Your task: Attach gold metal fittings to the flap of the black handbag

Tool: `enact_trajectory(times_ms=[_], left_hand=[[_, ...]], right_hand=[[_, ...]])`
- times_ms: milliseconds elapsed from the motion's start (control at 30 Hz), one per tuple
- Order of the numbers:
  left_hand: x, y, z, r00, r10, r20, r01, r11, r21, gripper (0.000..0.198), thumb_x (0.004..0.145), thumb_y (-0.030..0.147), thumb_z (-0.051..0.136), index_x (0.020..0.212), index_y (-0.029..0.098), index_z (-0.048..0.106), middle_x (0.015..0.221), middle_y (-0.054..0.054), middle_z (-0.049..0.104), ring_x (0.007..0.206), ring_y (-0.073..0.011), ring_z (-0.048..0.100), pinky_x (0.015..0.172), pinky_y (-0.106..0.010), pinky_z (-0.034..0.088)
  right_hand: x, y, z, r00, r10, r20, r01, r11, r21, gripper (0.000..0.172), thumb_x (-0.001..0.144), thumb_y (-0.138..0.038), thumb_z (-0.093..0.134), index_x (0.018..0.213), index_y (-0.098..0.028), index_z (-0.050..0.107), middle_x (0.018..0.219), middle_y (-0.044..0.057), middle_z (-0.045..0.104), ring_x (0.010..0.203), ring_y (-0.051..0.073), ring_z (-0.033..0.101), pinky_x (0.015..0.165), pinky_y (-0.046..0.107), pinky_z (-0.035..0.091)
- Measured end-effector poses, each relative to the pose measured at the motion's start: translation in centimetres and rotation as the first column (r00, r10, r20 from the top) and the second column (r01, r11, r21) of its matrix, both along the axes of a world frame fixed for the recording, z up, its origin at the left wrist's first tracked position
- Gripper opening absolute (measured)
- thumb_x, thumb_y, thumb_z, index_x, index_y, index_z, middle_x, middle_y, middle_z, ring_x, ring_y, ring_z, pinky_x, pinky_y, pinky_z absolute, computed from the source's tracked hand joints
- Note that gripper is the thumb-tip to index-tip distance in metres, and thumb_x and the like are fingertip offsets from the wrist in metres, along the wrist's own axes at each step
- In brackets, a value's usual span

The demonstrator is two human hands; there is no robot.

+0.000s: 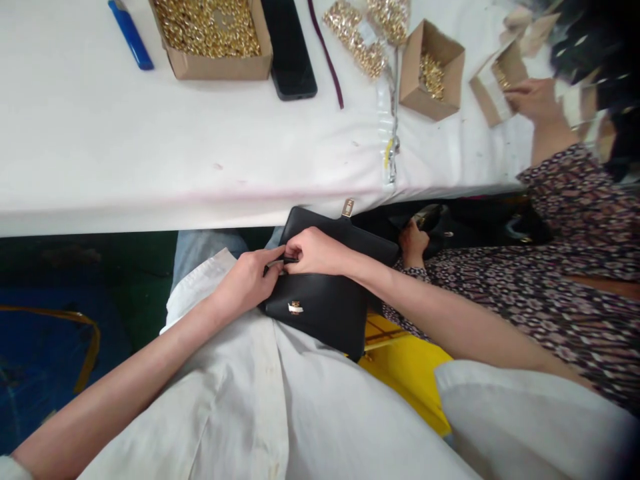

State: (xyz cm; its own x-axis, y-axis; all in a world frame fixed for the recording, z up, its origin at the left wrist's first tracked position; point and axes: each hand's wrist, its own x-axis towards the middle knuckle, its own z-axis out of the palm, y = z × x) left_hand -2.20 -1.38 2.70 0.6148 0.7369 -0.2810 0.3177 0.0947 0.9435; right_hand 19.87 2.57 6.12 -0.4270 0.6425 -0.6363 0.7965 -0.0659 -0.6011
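A black handbag [320, 300] lies across my lap with its flap [325, 230] folded open toward the table. A gold clasp plate [348, 207] sits on the flap's edge, and a small gold emblem [295, 307] with a white strip over it is on the front. My left hand [253, 277] is closed in a pinch at the bag's left side edge. Close against it, my right hand [315, 252] has its fingers curled and pinched around a thin black piece at the same edge. The fingers partly hide that piece, so whether it is a strap or a side tab I cannot tell.
On the white-covered table [100, 147] are boxes of gold hardware [213, 33], a phone [290, 53], a blue lighter [131, 35], a dark red strip [327, 57] and bagged gold parts [356, 39]. At right, a co-worker's hand [543, 107] reaches into a small box.
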Motion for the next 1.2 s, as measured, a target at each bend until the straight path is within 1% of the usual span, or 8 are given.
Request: enact_trajectory(times_ms=[233,433,533,667,833,967,1100,1200], left_hand=[[0.1,-0.6,-1.3,0.992,0.099,0.081,-0.093,0.993,-0.078,0.041,0.107,0.025,0.052,0.144,0.021,0.068,0.136,-0.012,0.077,0.125,-0.0295,0.072,0.11,-0.042,0.052],[0.0,-0.7,-2.4,0.974,0.123,0.19,-0.088,0.979,-0.184,0.033,0.105,0.024,0.055,0.133,0.025,0.072,0.128,-0.007,0.082,0.12,-0.0279,0.076,0.1,-0.039,0.055],[-0.3,0.1,-2.2,0.975,0.1,0.196,-0.061,0.979,-0.194,0.027,0.1,0.021,0.059,0.122,0.024,0.074,0.112,-0.005,0.084,0.106,-0.0264,0.078,0.089,-0.036,0.055],[-0.1,1.0,-2.3,0.981,0.025,0.192,0.013,0.98,-0.197,0.028,0.096,0.024,0.064,0.123,0.025,0.072,0.091,-0.001,0.08,0.084,-0.0224,0.073,0.076,-0.035,0.051],[0.8,0.3,-3.9,0.953,0.099,0.287,-0.024,0.967,-0.255,0.033,0.099,0.027,0.063,0.132,0.025,0.067,0.101,-0.001,0.076,0.093,-0.0225,0.072,0.083,-0.036,0.053],[1.2,-0.6,-4.7,0.946,0.17,0.276,-0.083,0.949,-0.303,0.03,0.099,0.026,0.064,0.128,0.025,0.07,0.097,0.0,0.076,0.09,-0.0212,0.071,0.077,-0.035,0.05],[1.4,-0.9,-5.0,0.929,0.228,0.292,-0.111,0.924,-0.367,0.027,0.097,0.027,0.069,0.123,0.022,0.075,0.098,-0.002,0.078,0.093,-0.022,0.072,0.082,-0.035,0.052],[1.6,-1.0,-5.1,0.907,0.277,0.319,-0.132,0.904,-0.408,0.029,0.097,0.027,0.07,0.125,0.021,0.075,0.11,-0.006,0.081,0.104,-0.025,0.075,0.092,-0.038,0.056]], right_hand=[[-0.3,-0.1,0.0,0.998,-0.067,0.015,0.068,0.994,-0.084,0.016,0.077,-0.031,0.078,0.08,-0.015,0.079,0.072,0.0,0.071,0.07,0.014,0.06,0.064,0.027,0.038],[-0.3,-0.2,-0.3,0.995,-0.087,0.041,0.091,0.99,-0.107,0.02,0.076,-0.033,0.08,0.08,-0.014,0.08,0.072,0.001,0.072,0.073,0.016,0.063,0.064,0.027,0.041],[0.0,-0.1,-0.2,0.993,-0.115,0.02,0.116,0.974,-0.196,0.023,0.076,-0.036,0.082,0.082,-0.014,0.08,0.07,0.001,0.07,0.07,0.016,0.062,0.061,0.027,0.04],[0.9,0.2,0.0,0.985,-0.167,-0.038,0.145,0.935,-0.324,0.028,0.077,-0.04,0.083,0.086,-0.014,0.08,0.071,0.001,0.069,0.068,0.015,0.06,0.06,0.026,0.039],[1.4,0.1,-0.3,0.989,-0.145,-0.024,0.134,0.955,-0.265,0.027,0.078,-0.039,0.083,0.087,-0.013,0.081,0.071,0.0,0.069,0.068,0.014,0.059,0.061,0.025,0.039],[1.2,-0.4,-0.5,0.985,-0.167,0.036,0.171,0.957,-0.233,0.029,0.079,-0.036,0.083,0.096,-0.013,0.085,0.079,0.003,0.076,0.074,0.016,0.064,0.065,0.026,0.045],[1.4,-0.9,0.2,0.96,-0.279,0.028,0.267,0.881,-0.39,0.039,0.083,-0.04,0.084,0.113,-0.015,0.085,0.1,0.007,0.083,0.088,0.021,0.072,0.075,0.029,0.053],[2.1,-1.0,1.3,0.946,-0.322,-0.033,0.261,0.819,-0.511,0.043,0.09,-0.045,0.08,0.126,-0.021,0.083,0.121,0.006,0.082,0.11,0.026,0.073,0.094,0.035,0.057]])
